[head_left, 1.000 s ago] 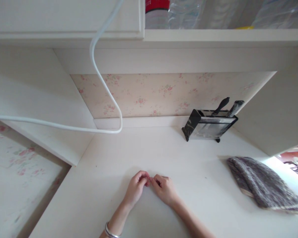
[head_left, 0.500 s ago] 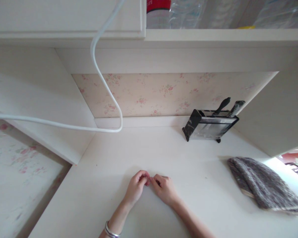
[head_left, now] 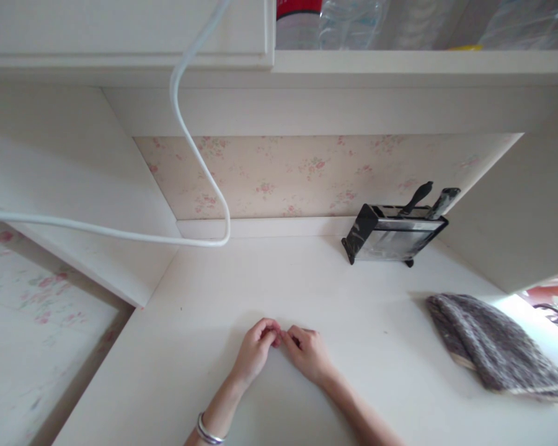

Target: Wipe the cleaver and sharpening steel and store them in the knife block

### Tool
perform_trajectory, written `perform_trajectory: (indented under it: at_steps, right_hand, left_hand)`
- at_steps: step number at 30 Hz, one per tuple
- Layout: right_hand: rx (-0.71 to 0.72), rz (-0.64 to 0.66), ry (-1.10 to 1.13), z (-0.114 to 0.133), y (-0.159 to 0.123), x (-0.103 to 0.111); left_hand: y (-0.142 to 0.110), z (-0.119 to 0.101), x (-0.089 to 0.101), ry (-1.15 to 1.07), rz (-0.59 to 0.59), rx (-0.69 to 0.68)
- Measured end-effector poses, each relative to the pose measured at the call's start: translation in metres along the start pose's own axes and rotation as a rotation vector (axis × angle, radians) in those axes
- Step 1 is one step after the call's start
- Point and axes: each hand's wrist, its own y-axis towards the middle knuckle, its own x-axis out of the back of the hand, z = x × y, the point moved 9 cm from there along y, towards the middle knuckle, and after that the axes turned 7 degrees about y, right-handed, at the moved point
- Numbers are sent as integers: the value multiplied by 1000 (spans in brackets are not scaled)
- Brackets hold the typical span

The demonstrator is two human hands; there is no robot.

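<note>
My left hand [head_left: 259,344] rests on the white countertop [head_left: 177,365] with its fingers curled in and the thumb against the index finger. A silver bangle [head_left: 209,432] circles that wrist. Close beside it, my right hand [head_left: 307,352] is also curled. The fingertips of both hands meet or nearly meet in the middle. No object shows in either hand, though the insides of the curled fingers are hidden.
At the back right stands a black-framed knife holder [head_left: 393,238] with two handles sticking up. A folded grey-brown towel [head_left: 495,344] lies at the right. A white cable [head_left: 204,170] hangs across the upper left, in front of the cabinet. An open shelf [head_left: 400,62] above holds plastic-wrapped items.
</note>
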Motion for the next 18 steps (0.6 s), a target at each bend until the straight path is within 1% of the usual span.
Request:
perform_trajectory:
  at_steps: [10,18]
  right_hand:
    - [-1,0,-2,-2,-1,-1]
    - [-4,-1,-12,-1,-1,-1]
  left_hand:
    - [3,5,0,3,0,-7]
    - [2,3,1,8,4,-8]
